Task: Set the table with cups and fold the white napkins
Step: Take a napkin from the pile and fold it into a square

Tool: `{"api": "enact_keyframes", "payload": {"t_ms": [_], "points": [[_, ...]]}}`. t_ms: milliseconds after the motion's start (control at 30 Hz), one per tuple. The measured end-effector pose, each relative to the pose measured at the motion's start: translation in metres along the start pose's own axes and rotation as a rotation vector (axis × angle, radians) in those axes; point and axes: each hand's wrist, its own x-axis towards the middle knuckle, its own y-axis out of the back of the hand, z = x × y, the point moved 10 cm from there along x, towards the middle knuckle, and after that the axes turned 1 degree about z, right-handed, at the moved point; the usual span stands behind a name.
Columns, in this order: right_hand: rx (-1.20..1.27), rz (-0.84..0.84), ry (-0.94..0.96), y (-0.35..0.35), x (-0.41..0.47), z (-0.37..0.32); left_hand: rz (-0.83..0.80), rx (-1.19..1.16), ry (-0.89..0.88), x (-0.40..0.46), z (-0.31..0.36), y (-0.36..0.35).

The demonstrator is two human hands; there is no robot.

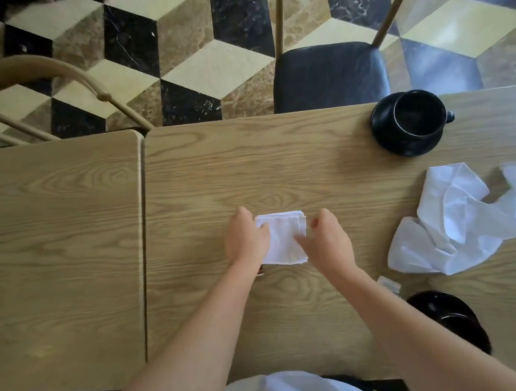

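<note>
— Napkin first: it's folded down to a small white square, lying flat on the wooden table, about the middle of the near half.

— And the hands?

— Both on it. The left hand lies over the left edge with fingers curled down onto the cloth; the right hand presses its fingers onto the right edge and lower corner. Neither is closed round it — they pin it flat against the wood rather than pinch it.

— What else is on that table?

— To the right, well apart from the folded one, a crumpled white napkin spread loose. Beyond it, near the far edge, a black cup stands upright on a black saucer. Nearer the person, on the right, a second black saucer, partly hidden by the right forearm. Something small and dark peeks out under the left wrist; I can't tell what.

— One table or two?

— Two, pushed together — a second light-wood table sits on the left with a narrow seam between them.

— And the room?

— Marble floor in a cube pattern of black, cream and brown. A chair with a dark seat is tucked in at the far side, and a curved wooden chair back shows at far left.
</note>
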Motion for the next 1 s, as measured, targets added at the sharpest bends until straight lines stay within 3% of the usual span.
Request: {"api": "enact_keyframes", "payload": {"t_ms": [100,200,333,500,633,833,933,1000], "points": [[0.185,-0.057,-0.280,-0.011,-0.025,0.035,-0.104,-0.093,0.150,-0.007,-0.015,-0.007],[0.459,-0.208,-0.409,-0.031,-0.034,0.039,-0.206,-0.237,0.213,-0.013,-0.012,-0.015],[0.546,-0.374,-0.363,-0.023,-0.052,0.034,-0.313,-0.472,0.220,-0.036,-0.006,-0.014],[0.540,-0.400,-0.298,-0.003,-0.103,0.060,-0.630,-0.895,0.163,-0.099,-0.005,-0.043],[0.555,-0.453,-0.384,-0.005,-0.153,0.104,-0.692,-0.762,0.134,-0.143,-0.029,-0.077],[0.380,-0.283,-0.500,0.003,-0.206,0.161,-0.588,-0.556,0.039,-0.180,-0.051,-0.132],[0.514,-0.157,-0.639,0.002,-0.228,0.189,-0.544,-0.545,0.012,-0.194,-0.048,-0.149],[0.753,-0.083,-0.715,-0.005,-0.237,0.200,-0.505,-0.539,-0.004,-0.196,-0.046,-0.155]]}}
